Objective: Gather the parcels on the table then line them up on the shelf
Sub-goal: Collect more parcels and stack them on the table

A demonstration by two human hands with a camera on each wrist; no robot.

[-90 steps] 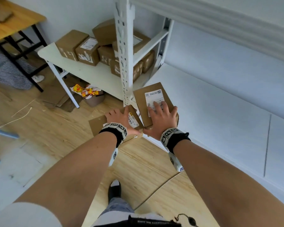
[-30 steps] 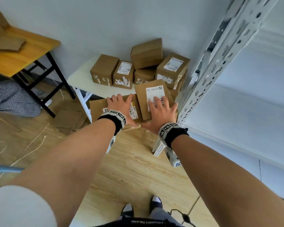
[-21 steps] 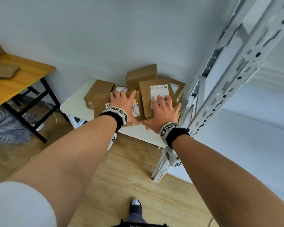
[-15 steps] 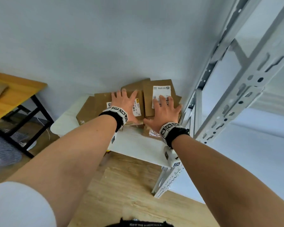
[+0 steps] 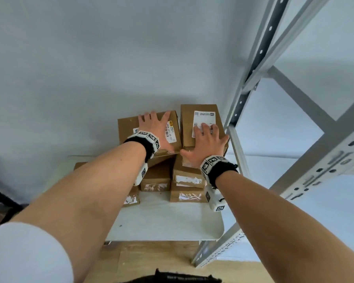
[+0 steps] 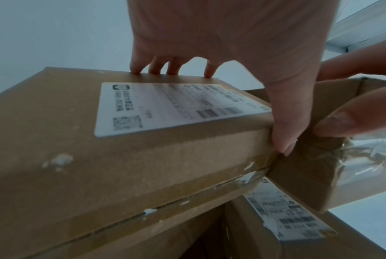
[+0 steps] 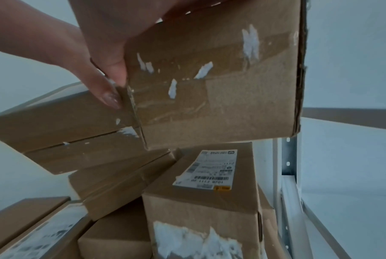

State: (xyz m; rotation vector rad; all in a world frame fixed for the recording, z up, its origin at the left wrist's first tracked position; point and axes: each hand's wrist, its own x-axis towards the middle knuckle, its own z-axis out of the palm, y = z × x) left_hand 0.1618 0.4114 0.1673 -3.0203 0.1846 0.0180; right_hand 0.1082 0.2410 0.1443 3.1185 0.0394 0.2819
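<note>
Two brown cardboard parcels are held side by side over a pile on the white table [image 5: 168,221]. My left hand [image 5: 153,129] grips the left parcel [image 5: 129,127] from above: its fingers [image 6: 172,66] hook the far edge and the thumb [image 6: 282,133] presses the near right corner. My right hand [image 5: 204,144] grips the right parcel [image 5: 187,119], which has a white label, with the thumb [image 7: 112,70] down its left side. That parcel [image 7: 220,78] hangs just above a labelled parcel [image 7: 205,192]. I cannot tell whether the left parcel [image 7: 54,126] touches the tilted box beneath it.
Several more taped parcels [image 5: 155,178] are stacked at the back of the table, against the grey wall. The white metal shelf upright [image 5: 243,94] stands close on the right, with a perforated post [image 5: 315,176] nearer me. The table's front half shows bare.
Both hands have carried their parcels leftward from beside the shelf post to above the pile on the table. Neither grip has changed, and the view has tilted up.
</note>
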